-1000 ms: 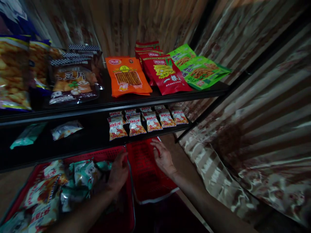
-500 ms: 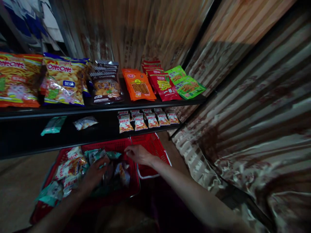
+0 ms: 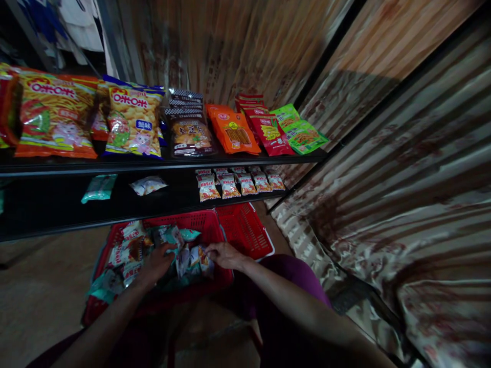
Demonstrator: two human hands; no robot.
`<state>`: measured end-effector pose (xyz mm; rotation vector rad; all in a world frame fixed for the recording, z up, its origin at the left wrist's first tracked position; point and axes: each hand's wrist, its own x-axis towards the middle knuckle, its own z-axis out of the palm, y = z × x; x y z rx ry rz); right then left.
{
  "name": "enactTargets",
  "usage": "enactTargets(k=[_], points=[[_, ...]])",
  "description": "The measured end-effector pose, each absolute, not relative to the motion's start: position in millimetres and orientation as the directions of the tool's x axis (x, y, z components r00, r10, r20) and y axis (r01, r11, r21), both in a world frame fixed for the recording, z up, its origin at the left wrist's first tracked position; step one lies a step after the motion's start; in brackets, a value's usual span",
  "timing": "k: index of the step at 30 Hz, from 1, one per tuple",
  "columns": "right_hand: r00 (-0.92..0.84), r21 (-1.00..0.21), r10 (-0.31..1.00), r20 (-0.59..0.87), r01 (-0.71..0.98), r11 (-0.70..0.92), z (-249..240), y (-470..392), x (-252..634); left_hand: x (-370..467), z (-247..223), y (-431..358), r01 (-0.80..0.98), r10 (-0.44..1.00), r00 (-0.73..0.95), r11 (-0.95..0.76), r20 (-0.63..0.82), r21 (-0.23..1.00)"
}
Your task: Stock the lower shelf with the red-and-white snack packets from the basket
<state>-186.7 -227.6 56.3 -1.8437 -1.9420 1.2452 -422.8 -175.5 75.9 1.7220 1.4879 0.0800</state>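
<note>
By the fingers of the left hand [image 3: 159,260], curled inward, a crumpled teal-and-white packet [image 3: 173,236] is approached; whether it is gripped cannot be told. By the bent fingertips of the right hand [image 3: 225,254], a shiny white-and-orange packet [image 3: 205,261] is met at its edge; a grip cannot be confirmed. Both packets are contained in a red basket [image 3: 194,220] at eight o'clock in view. Toward its two o'clock, a second red basket [image 3: 245,232] is seen. At ten o'clock, "咪咪" is printed on an orange bag [image 3: 57,115] and a blue-edged bag [image 3: 134,120], the latter also labelled "蟹味".
</note>
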Motion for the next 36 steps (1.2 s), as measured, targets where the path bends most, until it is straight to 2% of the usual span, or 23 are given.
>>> enactTargets(k=[4, 8, 12, 20, 26, 36], points=[[-0.196, -0.679, 0.893, -0.405, 0.719, -0.15, 45.0, -233.9, -203.7, -439.0, 83.6, -179.0, 0.771, 0.834, 0.375, -0.037, -0.405, 0.636], [-0.178, -0.67, 0.866, -0.468, 0.71, -0.216, 34.5, -248.6, -227.7, -453.8, 91.9, -184.5, 0.841, 0.763, 0.46, -0.21, -0.454, 0.498], [-0.212, -0.679, 0.843, -0.495, 0.7, -0.223, 35.2, -267.4, -247.9, -457.2, 94.9, -187.2, 0.818, 0.706, 0.547, -0.338, -0.449, 0.466], [-0.167, -0.697, 0.871, -0.463, 0.676, -0.241, 62.3, -295.0, -248.3, -434.7, 106.2, -184.2, 0.783, 0.682, 0.609, -0.433, -0.405, 0.447], [-0.151, -0.701, 0.893, -0.424, 0.68, -0.218, 72.3, -314.4, -238.7, -436.1, 104.9, -193.1, 0.786, 0.667, 0.611, -0.447, -0.427, 0.426], [-0.192, -0.643, 0.874, -0.447, 0.748, -0.165, 86.2, -323.1, -248.9, -451.4, 106.4, -188.5, 0.8, 0.682, 0.595, -0.456, -0.425, 0.389]])
